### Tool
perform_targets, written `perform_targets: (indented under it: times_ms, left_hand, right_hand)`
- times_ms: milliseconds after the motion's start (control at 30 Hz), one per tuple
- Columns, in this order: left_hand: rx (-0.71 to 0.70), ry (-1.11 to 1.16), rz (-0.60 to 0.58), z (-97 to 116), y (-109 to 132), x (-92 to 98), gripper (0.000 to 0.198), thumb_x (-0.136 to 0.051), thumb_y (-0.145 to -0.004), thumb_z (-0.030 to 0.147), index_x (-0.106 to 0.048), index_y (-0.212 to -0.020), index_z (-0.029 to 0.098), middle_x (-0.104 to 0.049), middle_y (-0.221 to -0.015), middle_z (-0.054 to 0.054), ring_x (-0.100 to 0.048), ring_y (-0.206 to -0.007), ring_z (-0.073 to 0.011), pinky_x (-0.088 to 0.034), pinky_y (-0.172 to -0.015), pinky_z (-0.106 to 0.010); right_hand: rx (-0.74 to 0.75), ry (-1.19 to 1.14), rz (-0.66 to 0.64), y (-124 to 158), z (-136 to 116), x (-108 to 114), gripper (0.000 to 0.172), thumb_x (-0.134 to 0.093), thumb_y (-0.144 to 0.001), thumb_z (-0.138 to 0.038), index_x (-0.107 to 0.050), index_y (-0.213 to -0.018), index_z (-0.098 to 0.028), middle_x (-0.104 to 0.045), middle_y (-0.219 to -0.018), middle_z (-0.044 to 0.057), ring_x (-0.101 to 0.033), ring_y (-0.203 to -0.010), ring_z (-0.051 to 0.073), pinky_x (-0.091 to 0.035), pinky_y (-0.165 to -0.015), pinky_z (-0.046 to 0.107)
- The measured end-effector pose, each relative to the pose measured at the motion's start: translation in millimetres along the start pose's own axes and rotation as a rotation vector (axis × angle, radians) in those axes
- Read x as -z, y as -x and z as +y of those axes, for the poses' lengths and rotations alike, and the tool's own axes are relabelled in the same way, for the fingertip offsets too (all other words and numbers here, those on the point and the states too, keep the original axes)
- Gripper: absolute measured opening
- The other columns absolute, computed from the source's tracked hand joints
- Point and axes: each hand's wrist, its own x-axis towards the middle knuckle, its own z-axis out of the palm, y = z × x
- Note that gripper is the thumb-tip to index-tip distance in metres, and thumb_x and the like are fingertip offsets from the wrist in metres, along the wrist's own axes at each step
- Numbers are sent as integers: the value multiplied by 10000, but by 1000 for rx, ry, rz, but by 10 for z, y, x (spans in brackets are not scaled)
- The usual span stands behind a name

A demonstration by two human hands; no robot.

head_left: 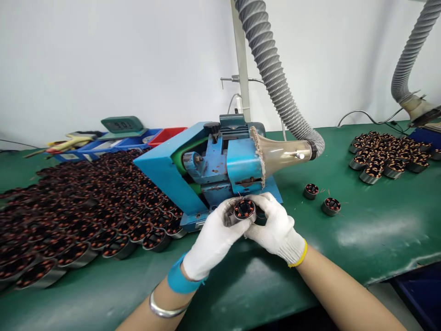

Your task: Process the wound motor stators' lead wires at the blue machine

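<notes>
A round metal ring with copper windings inside point(245, 209) is held in front of the blue machine point(243, 161). My left hand point(217, 239), in a white glove with a blue cuff, grips the ring's left side and underside. From the right, my right hand point(274, 225), in a white glove with a yellow edge, has its fingers curled around the same ring. Thin wire ends stick up at the ring's back edge. Two similar rings, one nearer the machine point(311, 191) and one further right point(331, 206), lie on the green table point(262, 285).
Many wound rings point(89, 207) cover the table's left side. Another group point(389, 154) lies at the far right. A grey hose point(272, 69) runs down to the machine's clear funnel point(284, 154). Blue bins point(99, 149), a red bin point(167, 136) and a digital display point(122, 125) are behind.
</notes>
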Motion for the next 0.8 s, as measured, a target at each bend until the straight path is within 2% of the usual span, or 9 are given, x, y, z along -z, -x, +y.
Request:
perform_targets:
  times_ms: [100, 267, 367, 467, 533, 567, 667, 700, 800]
  left_hand:
    - [-35, -46, 32, -68, 18, 37, 484, -774, -613, 350, -597, -1016, 148, -721, -1009, -100, -687, -948, -265, -554, -885, -429]
    - [-182, -205, 241, -204, 33, 62, 507, -814, -562, 307, -575, -985, 165, -713, -957, -72, -692, -892, -247, -578, -820, -391]
    - [-286, -283, 291, -254, 45, 71, 486, -813, -578, 336, -579, -969, 167, -702, -955, -74, -686, -876, -240, -576, -802, -375]
    - [-368, -390, 279, -288, 53, 74, 445, -787, -626, 349, -588, -984, 174, -690, -967, -67, -679, -878, -230, -566, -809, -365]
    - [-380, -441, 270, -302, 57, 65, 432, -788, -628, 355, -592, -970, 180, -688, -935, -55, -679, -847, -223, -566, -789, -355]
    - [-378, -448, 281, -307, 59, 57, 442, -798, -613, 360, -588, -959, 182, -689, -916, -49, -680, -826, -221, -569, -771, -351]
    - [-377, -413, 357, -317, 64, 28, 494, -822, -572, 350, -563, -958, 186, -694, -916, -48, -685, -827, -227, -575, -759, -352]
    - [-386, -401, 381, -322, 64, 22, 502, -821, -571, 342, -555, -968, 186, -694, -944, -55, -685, -854, -233, -573, -778, -361]
    - [-412, -417, 371, -349, 65, 25, 473, -803, -602, 328, -553, -980, 191, -687, -1010, -72, -681, -906, -242, -565, -808, -372]
  right_hand:
    - [2, -20, -79, 12, -29, 80, 574, -690, -642, -165, -588, -1199, -254, -588, -1141, 35, -607, -1023, 215, -511, -908, 350]
    - [104, -157, -201, -8, -15, 162, 604, -633, -676, -136, -527, -1265, -213, -581, -1239, 62, -570, -1125, 222, -474, -973, 363]
    - [-47, -313, -229, 6, -19, 137, 397, -586, -797, -254, -548, -1186, -184, -638, -1078, 62, -644, -854, 179, -538, -766, 318]
    - [-151, -221, -148, 22, -36, 109, 179, -514, -881, -344, -600, -909, -190, -619, -801, 8, -570, -650, 133, -475, -615, 258]
    - [-173, -161, -119, 7, -31, 121, 234, -510, -883, -356, -556, -721, -194, -560, -669, -16, -525, -625, 128, -434, -600, 245]
    - [-205, -205, -110, -9, -20, 138, 261, -504, -881, -359, -531, -679, -195, -540, -629, -22, -512, -606, 128, -424, -588, 243]
    - [-311, -458, 3, -65, 28, 203, 290, -475, -881, -404, -509, -677, -201, -559, -617, -19, -526, -572, 129, -430, -568, 245]
    - [-328, -477, 27, -74, 41, 217, 312, -470, -884, -431, -512, -678, -201, -571, -622, -15, -534, -572, 130, -431, -569, 246]
    - [-364, -292, -73, -51, 41, 201, 365, -519, -866, -496, -527, -656, -198, -571, -601, -22, -511, -555, 121, -391, -541, 234]
